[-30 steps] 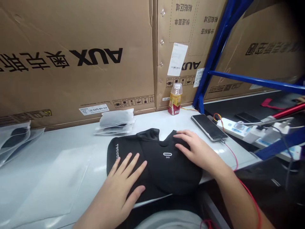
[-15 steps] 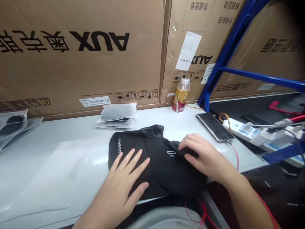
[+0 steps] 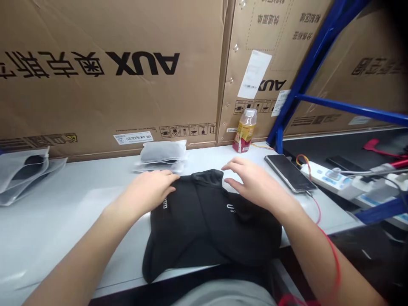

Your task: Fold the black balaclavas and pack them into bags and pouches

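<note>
A black fabric item [image 3: 204,225] with white printed marks lies at the front edge of the white table, its lower left corner sticking out. My left hand [image 3: 151,189] is at its upper left corner, fingers bent over the edge and partly covering the lettering; whether cloth is pinched there is hidden. Beside the raised collar-like part at the top, my right hand [image 3: 251,180] hovers with thumb and fingers apart and nothing between them.
Behind the cloth are stacked frosted pouches [image 3: 162,156]. More pouches [image 3: 24,174] lie far left. A bottle [image 3: 245,131], a phone [image 3: 289,172] on a red cable and a power strip [image 3: 328,175] stand to the right. Large cartons [image 3: 111,97] line the back; a blue frame [image 3: 299,76] rises at right.
My left hand has moved from flat on the cloth up to its top left corner. My right hand has moved up off the right part and opened. The cloth's lower left corner now spreads outward.
</note>
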`<state>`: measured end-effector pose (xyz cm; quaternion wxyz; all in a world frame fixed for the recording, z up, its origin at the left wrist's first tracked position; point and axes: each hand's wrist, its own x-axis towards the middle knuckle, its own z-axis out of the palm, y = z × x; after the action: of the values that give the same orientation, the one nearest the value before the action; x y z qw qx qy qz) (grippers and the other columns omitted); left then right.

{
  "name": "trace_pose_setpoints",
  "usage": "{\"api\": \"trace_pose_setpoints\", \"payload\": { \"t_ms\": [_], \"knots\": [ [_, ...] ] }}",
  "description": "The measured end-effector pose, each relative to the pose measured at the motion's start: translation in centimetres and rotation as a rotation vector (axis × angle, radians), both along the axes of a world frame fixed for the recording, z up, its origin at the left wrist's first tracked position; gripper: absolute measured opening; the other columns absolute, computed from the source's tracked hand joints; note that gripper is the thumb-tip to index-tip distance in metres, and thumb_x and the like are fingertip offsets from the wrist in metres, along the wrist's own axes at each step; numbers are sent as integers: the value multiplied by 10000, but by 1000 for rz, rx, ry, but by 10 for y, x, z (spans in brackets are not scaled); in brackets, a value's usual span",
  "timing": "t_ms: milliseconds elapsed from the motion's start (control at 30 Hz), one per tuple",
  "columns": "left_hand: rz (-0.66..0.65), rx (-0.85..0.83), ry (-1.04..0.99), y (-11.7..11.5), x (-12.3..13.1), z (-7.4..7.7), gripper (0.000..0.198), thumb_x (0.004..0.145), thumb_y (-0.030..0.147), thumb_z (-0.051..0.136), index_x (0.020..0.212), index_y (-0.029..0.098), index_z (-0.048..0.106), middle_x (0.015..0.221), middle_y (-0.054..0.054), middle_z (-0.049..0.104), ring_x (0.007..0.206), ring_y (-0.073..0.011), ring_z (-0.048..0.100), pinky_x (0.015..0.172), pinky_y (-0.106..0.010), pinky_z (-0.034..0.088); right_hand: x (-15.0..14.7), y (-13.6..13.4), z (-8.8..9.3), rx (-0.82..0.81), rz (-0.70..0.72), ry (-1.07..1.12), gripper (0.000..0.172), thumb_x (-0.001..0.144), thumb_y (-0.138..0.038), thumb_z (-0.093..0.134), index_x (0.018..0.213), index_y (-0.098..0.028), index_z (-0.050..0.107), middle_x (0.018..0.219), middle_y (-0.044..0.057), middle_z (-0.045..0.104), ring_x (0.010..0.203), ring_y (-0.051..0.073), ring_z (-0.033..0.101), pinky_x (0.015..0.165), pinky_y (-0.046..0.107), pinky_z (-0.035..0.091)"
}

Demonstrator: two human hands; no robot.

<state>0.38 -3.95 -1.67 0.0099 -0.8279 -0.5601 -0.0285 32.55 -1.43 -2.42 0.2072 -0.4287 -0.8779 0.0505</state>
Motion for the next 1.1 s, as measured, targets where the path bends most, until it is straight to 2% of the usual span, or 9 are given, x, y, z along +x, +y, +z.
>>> {"api": "trace_pose_setpoints", "payload": {
  "t_ms": [100, 233, 400, 500, 600, 700, 833, 1000, 1100],
  "knots": [
    [-9, 3, 101, 16, -8, -7, 355, 952, 264, 650, 1302, 248, 709, 1162, -83, 772, 1033, -329, 726, 821, -403, 544, -20, 20, -10, 34, 17, -101, 367, 1007, -254, 630, 1372, -212, 626, 1340, 111, 683, 1168, 301, 656, 999, 437, 514],
    [2, 123, 173, 6, -7, -2, 255, 978, 321, 651, 1201, 227, 734, 1036, -91, 736, 1025, -332, 677, 843, -422, 503, -33, 27, -18, 56, 22, -141, 246, 983, -190, 658, 1221, -219, 711, 1133, 90, 745, 1041, 286, 665, 933, 421, 497],
    [-50, 289, 214, -29, -5, -5, 499, 1091, 165, 277, 1375, 275, 672, 996, -84, 667, 957, -269, 634, 863, -433, 445, -20, 2, -16, 127, 55, -140, 255, 1032, -132, 534, 1141, -220, 746, 1078, 103, 700, 1023, 273, 602, 899, 411, 468],
    [-165, 261, 189, -46, -14, -19, 465, 1095, 218, 314, 1335, 270, 709, 895, -60, 677, 806, -223, 638, 748, -376, 448, -5, -16, -20, 59, 179, -130, 219, 1025, -248, 619, 1200, -242, 749, 1089, 96, 692, 1014, 267, 609, 894, 414, 510],
    [-228, 220, 123, -65, -26, -26, 412, 1101, 331, 387, 1393, 286, 673, 873, -37, 690, 726, -192, 639, 698, -347, 466, 15, -36, -24, -69, 250, -37, 327, 1047, -349, 599, 1354, -271, 679, 1249, 99, 673, 1143, 266, 621, 995, 440, 540],
    [-221, 195, -12, -96, -32, -25, 459, 1079, 425, 471, 1530, 362, 533, 1041, -40, 721, 861, -208, 678, 777, -330, 523, 41, -61, -24, -107, 188, 54, 429, 1027, -393, 625, 1450, -321, 606, 1473, 100, 585, 1364, 299, 533, 1122, 498, 501],
    [-257, 149, -40, -135, -25, -33, 632, 968, 561, 649, 1561, 418, 481, 1408, -34, 652, 1184, -275, 653, 947, -348, 560, 73, -99, -35, -190, 191, -43, 713, 862, -500, 821, 1512, -411, 541, 1660, 59, 430, 1531, 392, 371, 1123, 581, 522],
    [-208, 104, -117, -156, -18, -51, 375, 1012, 504, 619, 1378, 429, 655, 1234, -6, 729, 1039, -235, 704, 836, -302, 585, 92, -118, -54, -119, 193, -52, 512, 980, -205, 639, 1436, -437, 614, 1680, 1, 410, 1592, 374, 264, 1145, 644, 479],
    [-174, 53, -175, -156, -21, -46, 236, 1041, 453, 584, 1226, 404, 721, 1106, 6, 740, 938, -207, 702, 790, -289, 572, 91, -113, -48, -176, 165, 101, 355, 1014, -238, 602, 1320, -400, 685, 1527, 35, 594, 1473, 329, 482, 1148, 570, 496]
  ]
}}
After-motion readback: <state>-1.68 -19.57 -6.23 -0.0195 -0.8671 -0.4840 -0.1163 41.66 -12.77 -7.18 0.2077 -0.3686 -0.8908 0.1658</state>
